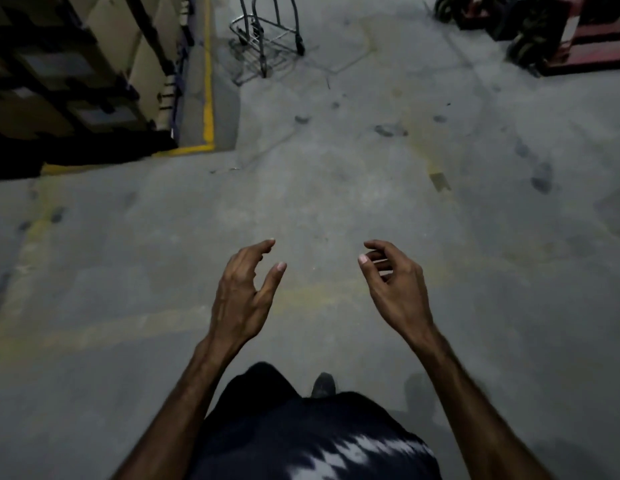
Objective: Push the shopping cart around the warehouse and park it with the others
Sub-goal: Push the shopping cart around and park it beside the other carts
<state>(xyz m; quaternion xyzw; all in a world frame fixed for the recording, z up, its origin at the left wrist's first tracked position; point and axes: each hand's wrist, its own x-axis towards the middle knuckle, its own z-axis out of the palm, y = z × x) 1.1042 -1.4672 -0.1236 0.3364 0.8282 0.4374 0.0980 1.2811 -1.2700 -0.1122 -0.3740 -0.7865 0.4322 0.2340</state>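
- Left hand: grip half open, fingers curled, holding nothing.
- Right hand: likewise loosely curled, empty.
- Shopping cart stands well ahead on the concrete floor, beside the shelving.

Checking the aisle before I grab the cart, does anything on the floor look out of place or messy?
Nothing spilled or damaged. The grey concrete floor has dark scuff stains and worn yellow line paint. The metal wire cart stands upright ahead, untouched; both hands are empty.
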